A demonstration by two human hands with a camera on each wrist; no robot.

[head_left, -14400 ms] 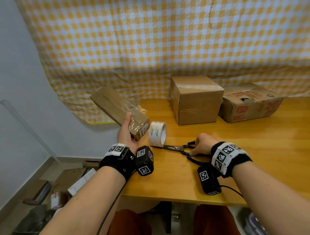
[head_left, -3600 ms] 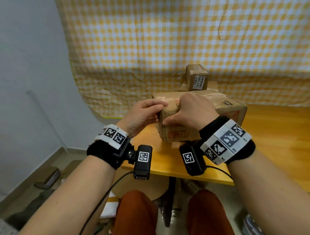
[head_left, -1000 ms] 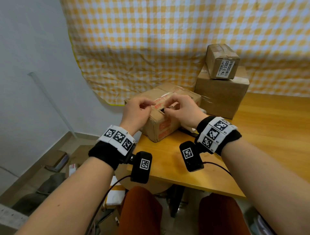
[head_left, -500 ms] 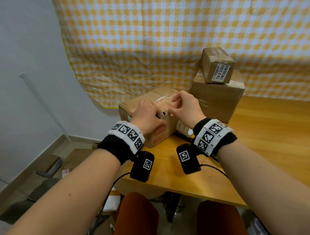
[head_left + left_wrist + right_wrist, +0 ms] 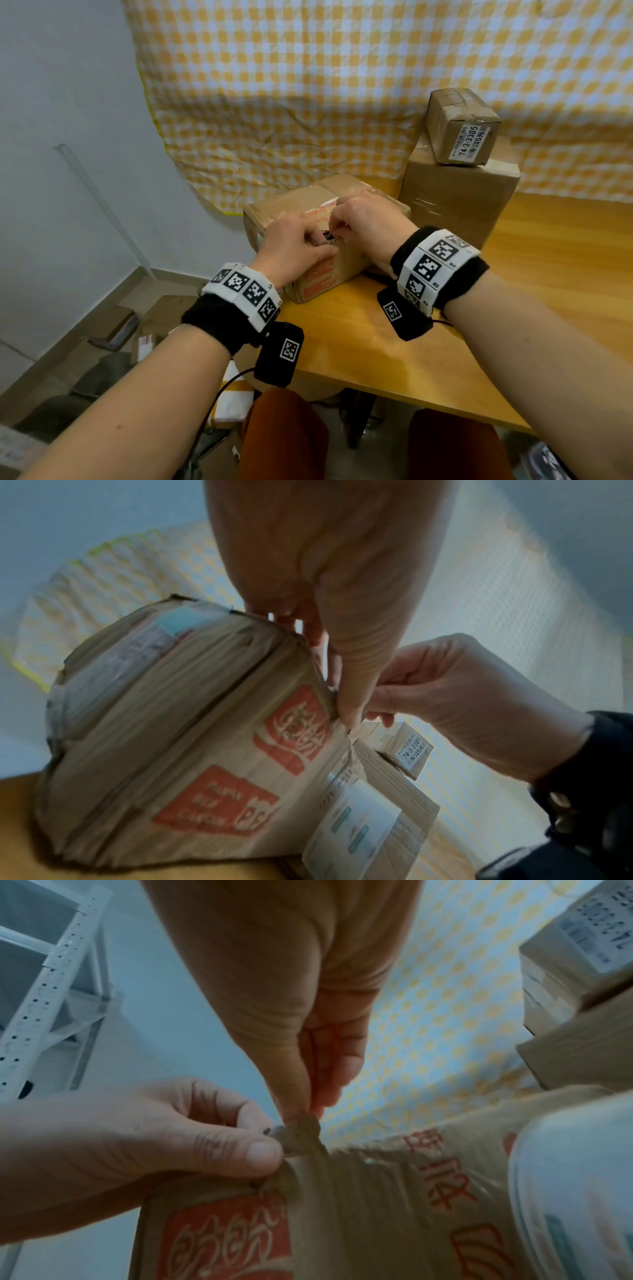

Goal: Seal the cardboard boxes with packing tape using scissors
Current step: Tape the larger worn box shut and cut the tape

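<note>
Cardboard box (image 5: pixel 322 274) felt light, its edge torn; my left hand (image 5: pixel 294 245) and right hand (image 5: pixel 368 219) both pinched its ragged corner flap (image 5: pixel 301 1133).

A makeshift parcel-packing corner in a plain room — not a shop floor. A yellow-checked cloth (image 5: pixel 342 85) hangs as a backdrop over a pale wall (image 5: pixel 61 120), a wooden table (image 5: pixel 548 274) carries stacked cardboard boxes (image 5: pixel 459 192) (one bears a printed label), flattened cartons (image 5: pixel 113 322) litter the floor, and perforated metal shelving (image 5: pixel 51 974) stands nearby.
</note>
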